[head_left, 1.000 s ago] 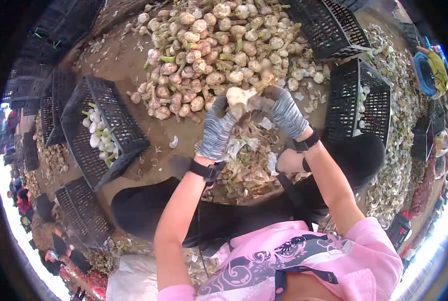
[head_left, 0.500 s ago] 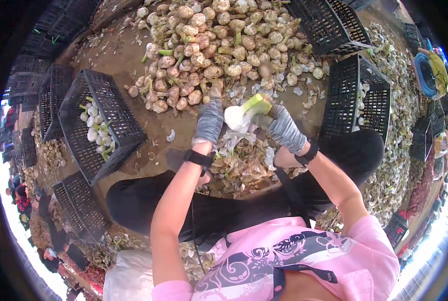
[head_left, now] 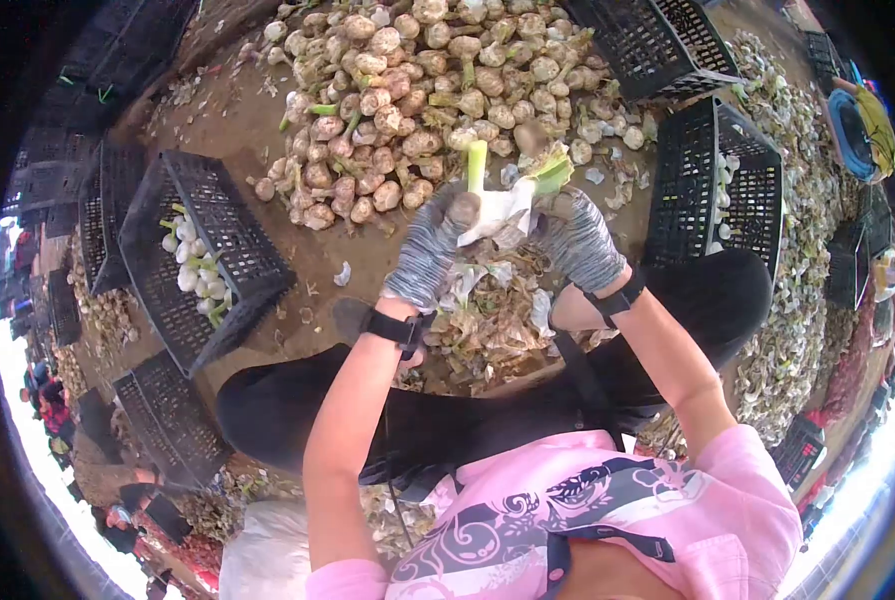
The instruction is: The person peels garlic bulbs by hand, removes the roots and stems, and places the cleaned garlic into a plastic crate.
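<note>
Your left hand (head_left: 427, 245): fingers closed round a green-stalked garlic bulb (head_left: 477, 168), mostly hidden, just above mid-frame. Your right hand (head_left: 574, 232): fingers pinching white outer skin (head_left: 507, 207) stretched between. You look mid-peel; next move seems to want the left steady, the right pulling skin clear. Garlic pile (head_left: 387, 110), top centre. Shirt (head_left: 497, 505): scrollwork print; no brand or writing legible.

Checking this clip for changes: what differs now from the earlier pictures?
The garlic stem, slanting right before, now points up at the left hand. The peel is pulled away rightward, its end at the right hand; whether it is fully off is unclear. The pile and the garlic-filled crate at left stay put.
</note>
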`<move>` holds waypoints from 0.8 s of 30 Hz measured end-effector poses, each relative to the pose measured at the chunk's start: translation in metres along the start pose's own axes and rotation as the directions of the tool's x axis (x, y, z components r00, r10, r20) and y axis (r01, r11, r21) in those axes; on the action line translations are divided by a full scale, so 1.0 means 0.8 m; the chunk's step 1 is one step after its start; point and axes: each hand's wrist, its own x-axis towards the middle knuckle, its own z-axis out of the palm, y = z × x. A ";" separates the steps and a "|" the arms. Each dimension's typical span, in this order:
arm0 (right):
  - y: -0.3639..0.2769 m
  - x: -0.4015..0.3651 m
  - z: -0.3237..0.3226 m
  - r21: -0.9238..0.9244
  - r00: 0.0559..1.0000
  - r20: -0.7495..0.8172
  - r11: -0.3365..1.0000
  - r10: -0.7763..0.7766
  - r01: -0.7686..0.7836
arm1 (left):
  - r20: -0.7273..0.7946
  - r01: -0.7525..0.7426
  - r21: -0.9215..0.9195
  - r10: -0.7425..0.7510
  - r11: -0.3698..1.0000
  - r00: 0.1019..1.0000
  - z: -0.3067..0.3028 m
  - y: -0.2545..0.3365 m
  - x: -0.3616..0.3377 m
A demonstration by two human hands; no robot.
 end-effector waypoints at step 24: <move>-0.050 -0.023 0.001 0.008 0.977 0.139 0.986 0.161 -0.164 | -0.271 -0.091 -0.316 0.002 0.944 0.963 -0.033 -0.015 0.017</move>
